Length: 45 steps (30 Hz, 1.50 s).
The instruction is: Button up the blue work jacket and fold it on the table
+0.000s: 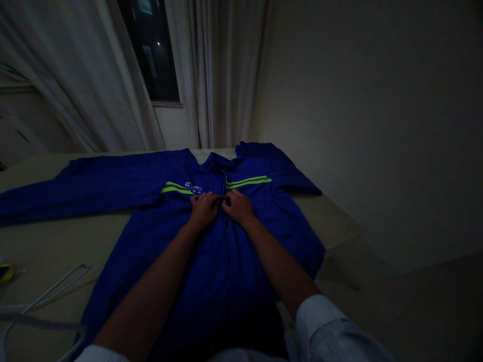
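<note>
A blue work jacket (211, 261) lies spread front side up, its collar away from me and one sleeve stretched to the left. Green-yellow stripes cross its chest, with a white printed logo at the left stripe. My left hand (206, 208) and my right hand (237, 205) meet at the middle of the front opening, just below the stripes. Each has its fingers closed on an edge of the jacket front. Whatever fastener may be between the fingertips is hidden. The lower front hangs toward my body.
The jacket rests on a pale table (339, 221), whose right edge ends near the wall. White wire hangers (49, 296) lie at the lower left, near a yellow object (5, 273). Curtains (222, 70) and a dark window (154, 55) stand behind.
</note>
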### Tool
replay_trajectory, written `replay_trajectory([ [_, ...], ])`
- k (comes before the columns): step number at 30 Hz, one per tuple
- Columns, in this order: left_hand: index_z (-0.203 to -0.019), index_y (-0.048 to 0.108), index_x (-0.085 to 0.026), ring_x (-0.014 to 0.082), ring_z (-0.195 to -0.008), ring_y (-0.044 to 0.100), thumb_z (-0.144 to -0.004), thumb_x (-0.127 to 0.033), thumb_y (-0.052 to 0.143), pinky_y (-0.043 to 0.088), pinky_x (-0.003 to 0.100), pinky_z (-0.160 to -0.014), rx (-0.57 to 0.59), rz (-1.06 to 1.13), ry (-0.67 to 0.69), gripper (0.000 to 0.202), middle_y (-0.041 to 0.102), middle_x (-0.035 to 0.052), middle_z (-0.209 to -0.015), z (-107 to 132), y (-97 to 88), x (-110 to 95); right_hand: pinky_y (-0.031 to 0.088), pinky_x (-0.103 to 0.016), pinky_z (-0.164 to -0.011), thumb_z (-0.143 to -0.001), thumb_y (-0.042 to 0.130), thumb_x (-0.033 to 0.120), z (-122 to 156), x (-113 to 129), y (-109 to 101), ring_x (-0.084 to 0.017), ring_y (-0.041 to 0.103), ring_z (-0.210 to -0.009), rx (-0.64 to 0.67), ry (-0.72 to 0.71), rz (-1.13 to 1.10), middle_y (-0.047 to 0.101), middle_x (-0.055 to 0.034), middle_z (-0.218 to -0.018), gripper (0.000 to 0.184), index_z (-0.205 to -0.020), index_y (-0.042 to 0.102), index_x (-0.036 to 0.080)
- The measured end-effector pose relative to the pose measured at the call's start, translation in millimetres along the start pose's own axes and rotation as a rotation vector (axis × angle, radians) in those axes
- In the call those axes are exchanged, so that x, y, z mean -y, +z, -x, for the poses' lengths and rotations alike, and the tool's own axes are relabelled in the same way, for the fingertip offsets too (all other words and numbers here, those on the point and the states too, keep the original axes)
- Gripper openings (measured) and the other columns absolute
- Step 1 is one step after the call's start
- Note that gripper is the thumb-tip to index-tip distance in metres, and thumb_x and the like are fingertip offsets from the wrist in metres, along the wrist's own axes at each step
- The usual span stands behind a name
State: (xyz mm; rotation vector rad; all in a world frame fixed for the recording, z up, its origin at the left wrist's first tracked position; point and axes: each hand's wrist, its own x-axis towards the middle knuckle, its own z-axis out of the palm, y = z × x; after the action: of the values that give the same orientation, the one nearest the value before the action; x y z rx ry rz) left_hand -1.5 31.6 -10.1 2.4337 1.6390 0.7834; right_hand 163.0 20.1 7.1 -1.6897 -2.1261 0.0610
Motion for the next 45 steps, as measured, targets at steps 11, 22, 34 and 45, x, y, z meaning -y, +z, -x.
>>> replay_trajectory([
  [11, -0.118, 0.075, -0.03, 0.0284, -0.106, 0.063, -0.099, -0.03, 0.049, 0.031, 0.048, -0.097, 0.026, -0.017, 0.028, 0.032, 0.071, 0.0078, -0.105, -1.3, -3.8, -1.2, 0.051, -0.032, -0.085, -0.1, 0.053, 0.029, 1.7, 12.0, -7.4, -0.023, 0.069, -0.098, 0.007, 0.05, 0.144, 0.067, -0.009, -0.118, 0.02, -0.112, 0.068, 0.023],
  [22, -0.114, 0.075, -0.029, 0.0314, -0.107, 0.061, -0.095, -0.024, 0.048, 0.03, 0.052, -0.097, 0.068, -0.115, 0.05, 0.033, 0.068, 0.0094, -0.106, -1.1, -5.7, -4.0, 0.052, -0.035, -0.092, -0.1, 0.054, 0.026, 2.5, 19.3, -9.0, -0.025, 0.068, -0.106, 0.084, 0.006, 0.243, 0.066, -0.0134, -0.122, 0.022, -0.118, 0.066, 0.019],
  [34, -0.119, 0.075, -0.031, 0.0292, -0.111, 0.063, -0.098, -0.027, 0.044, 0.032, 0.049, -0.096, 0.093, 0.031, -0.047, 0.038, 0.069, 0.0088, -0.11, -3.6, -4.7, -3.9, 0.05, -0.031, -0.083, -0.094, 0.06, 0.027, 1.4, -1.6, 0.6, -0.021, 0.066, -0.094, -0.027, 0.03, -0.051, 0.069, -0.0059, -0.111, 0.014, -0.102, 0.071, 0.021],
  [45, -0.117, 0.076, -0.028, 0.0357, -0.126, 0.054, -0.088, -0.021, 0.055, 0.036, 0.055, -0.104, -0.056, -0.047, -0.078, 0.036, 0.064, 0.0117, -0.134, 1.6, -16.8, -8.9, 0.048, -0.032, -0.087, -0.075, 0.059, 0.014, -11.5, -24.3, 8.5, -0.02, 0.059, -0.087, -0.378, 0.222, -0.404, 0.062, -0.0027, -0.091, 0.02, -0.095, 0.062, 0.02],
])
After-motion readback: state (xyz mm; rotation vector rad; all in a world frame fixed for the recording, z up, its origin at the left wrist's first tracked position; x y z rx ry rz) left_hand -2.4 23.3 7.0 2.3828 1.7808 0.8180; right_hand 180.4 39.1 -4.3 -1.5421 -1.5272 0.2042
